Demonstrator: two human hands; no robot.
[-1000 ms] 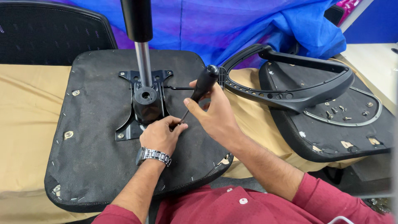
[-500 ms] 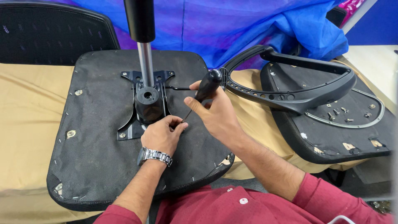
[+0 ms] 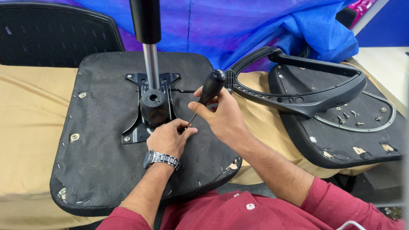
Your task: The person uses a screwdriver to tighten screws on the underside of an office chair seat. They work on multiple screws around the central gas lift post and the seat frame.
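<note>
An upturned black chair seat lies on a tan-covered table, with a black metal mounting plate and a chrome gas-lift column standing up from it. My right hand grips the black handle of a screwdriver, its tip angled down to the plate's near right corner. My left hand, a steel watch on the wrist, rests on the seat at that corner, fingertips pinched around the screwdriver's tip. Whatever sits under the fingertips is hidden.
A second chair seat lies upturned at the right with a black armrest loop across it and several loose screws. A blue sheet is heaped behind. A mesh chair back stands at far left.
My right hand has tilted the screwdriver handle slightly and brought it closer to the left hand. The left hand stays at the plate's corner.
</note>
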